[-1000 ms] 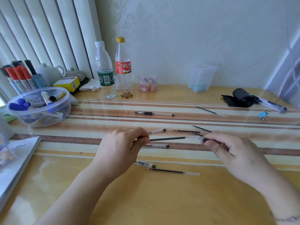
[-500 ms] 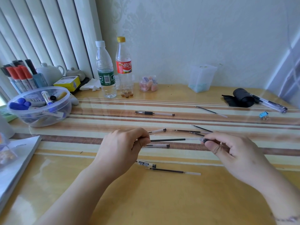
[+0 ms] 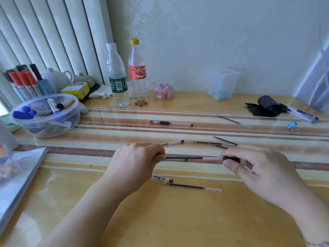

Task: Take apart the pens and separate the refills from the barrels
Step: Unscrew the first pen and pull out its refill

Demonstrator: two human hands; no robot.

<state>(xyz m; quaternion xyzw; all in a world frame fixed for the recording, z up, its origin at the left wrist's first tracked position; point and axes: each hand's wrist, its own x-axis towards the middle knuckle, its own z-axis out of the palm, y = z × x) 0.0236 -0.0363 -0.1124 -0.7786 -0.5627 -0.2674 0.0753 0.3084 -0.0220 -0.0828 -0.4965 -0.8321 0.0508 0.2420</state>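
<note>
Between both hands, above the table (image 3: 178,220), a refill (image 3: 185,157) lies level, left to right, little changed from before. Left hand (image 3: 135,163) pinches its left end; right hand (image 3: 256,168) grips the barrel (image 3: 231,158). One whole pen (image 3: 171,123) and five loose refills lie nearby.

A dark refill (image 3: 188,158) spans level between both hands, entering a clear barrel (image 3: 231,159), above the tabletop's striped middle.
</note>
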